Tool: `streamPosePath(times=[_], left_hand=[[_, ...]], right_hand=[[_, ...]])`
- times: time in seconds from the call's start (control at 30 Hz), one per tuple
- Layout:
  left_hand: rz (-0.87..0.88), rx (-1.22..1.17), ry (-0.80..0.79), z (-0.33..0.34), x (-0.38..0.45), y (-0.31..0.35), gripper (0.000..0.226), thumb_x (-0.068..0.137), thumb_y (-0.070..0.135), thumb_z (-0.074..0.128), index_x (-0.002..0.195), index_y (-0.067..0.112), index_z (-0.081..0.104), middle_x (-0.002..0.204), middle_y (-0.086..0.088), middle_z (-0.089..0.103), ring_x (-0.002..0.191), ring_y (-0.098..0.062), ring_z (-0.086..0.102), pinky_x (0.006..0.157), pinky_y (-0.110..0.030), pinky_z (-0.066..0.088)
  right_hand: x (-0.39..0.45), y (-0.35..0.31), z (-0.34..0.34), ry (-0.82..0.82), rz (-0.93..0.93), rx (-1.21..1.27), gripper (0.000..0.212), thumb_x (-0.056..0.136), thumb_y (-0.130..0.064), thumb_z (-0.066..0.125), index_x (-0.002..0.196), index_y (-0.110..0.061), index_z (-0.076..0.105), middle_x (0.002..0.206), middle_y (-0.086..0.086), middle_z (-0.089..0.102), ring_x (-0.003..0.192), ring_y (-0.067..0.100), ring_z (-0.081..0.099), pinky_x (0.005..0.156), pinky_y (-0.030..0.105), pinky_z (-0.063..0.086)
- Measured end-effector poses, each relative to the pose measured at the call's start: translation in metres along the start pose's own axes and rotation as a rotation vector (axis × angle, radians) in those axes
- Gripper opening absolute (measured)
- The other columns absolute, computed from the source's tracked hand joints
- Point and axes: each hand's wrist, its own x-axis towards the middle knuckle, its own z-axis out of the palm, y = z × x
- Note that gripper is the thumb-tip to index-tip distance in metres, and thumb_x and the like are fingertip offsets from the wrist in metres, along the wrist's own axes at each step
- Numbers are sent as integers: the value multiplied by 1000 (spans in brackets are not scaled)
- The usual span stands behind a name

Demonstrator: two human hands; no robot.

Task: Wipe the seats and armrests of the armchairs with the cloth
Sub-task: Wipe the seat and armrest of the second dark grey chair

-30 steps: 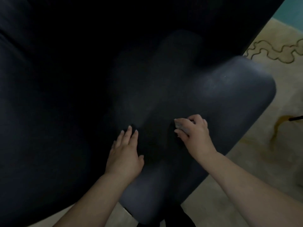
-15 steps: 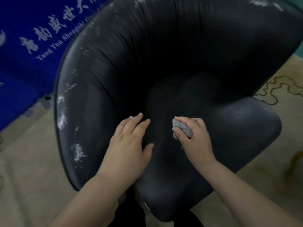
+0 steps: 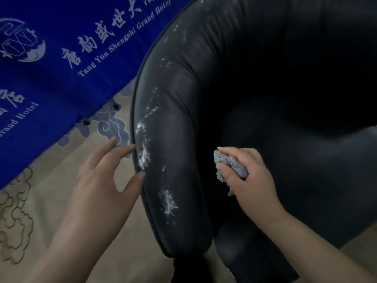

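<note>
A black leather armchair fills the right of the view; its left armrest (image 3: 175, 123) curves toward me and carries white smears and flakes. Its seat (image 3: 306, 170) lies dark to the right of the armrest. My left hand (image 3: 106, 180) is at the armrest's outer edge, fingers straight, thumb and fingertips touching the piping. My right hand (image 3: 251, 180) hovers over the inner side of the armrest and grips a bunched grey cloth (image 3: 228, 164).
A blue banner (image 3: 61, 58) with white hotel lettering hangs at the upper left. Beige carpet (image 3: 40, 201) with cloud patterns lies left of the chair and under it.
The view has swung left from the seat to the left armrest. My left hand left the seat and went to the armrest's outer edge. My right hand with the cloth moved toward the armrest.
</note>
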Motion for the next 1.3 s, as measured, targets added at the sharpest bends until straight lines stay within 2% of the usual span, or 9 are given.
streamPosePath(times=[0.17,0.27,0.5,0.67,0.83,0.93,1.07,1.17,1.3], left_hand=[[28,-116,-165,7,0,-36,62,73,45,76,122,57,40,136,21,48,121,-3,49,94,-25,41],[59,-142,-236,12,-1,-49,79,67,53,77,134,53,35,118,27,48,105,4,48,82,-19,38],[149,-172,-231,22,1,-66,90,67,53,78,142,41,29,132,27,47,122,1,48,88,-18,38],[128,-215,-212,29,-3,-67,90,68,46,80,144,39,32,128,24,48,119,-5,50,88,-18,37],[97,-272,-206,34,-6,-68,90,68,40,80,145,42,34,113,27,48,112,-5,56,81,-19,39],[81,-292,-224,34,-5,-67,90,70,40,80,146,41,31,120,24,52,115,-3,55,91,-26,48],[58,-301,-229,33,-5,-64,91,73,41,80,147,40,27,134,13,55,119,-8,55,97,-37,51],[59,-297,-225,32,-5,-63,91,74,37,80,147,40,27,132,13,57,118,-7,56,95,-38,51],[80,-305,-234,33,-3,-63,89,76,33,79,148,36,28,127,25,50,111,4,53,92,-30,51]], right_hand=[[-3,-19,35,53,-16,-6,31,85,-30,65,109,-49,62,105,-22,49,95,9,59,73,30,57],[-7,-26,51,121,-20,-12,30,85,-29,65,111,-46,63,105,-21,49,95,8,60,76,29,55],[-19,-32,72,247,-17,-57,30,87,-25,65,111,-43,63,110,-15,53,98,-3,56,79,6,45],[-25,-39,77,205,-26,-70,27,88,-27,64,112,-39,64,113,-11,54,102,-1,56,81,8,45],[-48,-38,114,122,-244,-248,33,89,-43,56,121,-37,62,110,-6,45,104,13,50,91,18,41],[-49,-26,116,106,-291,-375,37,89,-39,57,124,-32,61,109,0,44,101,19,46,92,19,39],[-35,-18,95,177,-170,-224,34,91,-28,58,124,-35,57,108,-2,41,104,15,50,96,23,42],[-47,-23,101,223,-198,-156,36,91,-38,54,126,-39,57,110,-5,41,105,10,50,95,13,38],[-63,-12,110,111,-273,-302,39,90,-33,60,128,-39,54,111,0,39,104,20,47,97,23,40]])
